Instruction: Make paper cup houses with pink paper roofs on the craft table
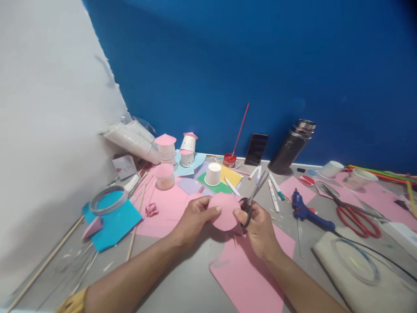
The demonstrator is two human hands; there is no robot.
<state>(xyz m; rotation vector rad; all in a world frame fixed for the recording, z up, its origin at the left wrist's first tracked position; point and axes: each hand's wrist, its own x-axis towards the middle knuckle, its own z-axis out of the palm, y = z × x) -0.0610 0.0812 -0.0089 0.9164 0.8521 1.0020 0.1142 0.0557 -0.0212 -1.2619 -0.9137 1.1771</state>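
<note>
Between thumb and fingers, my left hand grips a round pink paper disc by its left edge. My right hand has small black-handled scissors hooked in its fingers, blades pointing up and away, and its thumb presses the disc's right edge. Under both hands lies a large pink paper sheet with a cut edge. Just beyond the disc, a white paper cup stands upside down on a green sheet.
Cup towers with pink cone tops stand at back left beside stacked paper cups. A tape roll rests on blue paper. Rightward lie a blue glue gun, red-handled scissors and markers; a dark flask leans behind.
</note>
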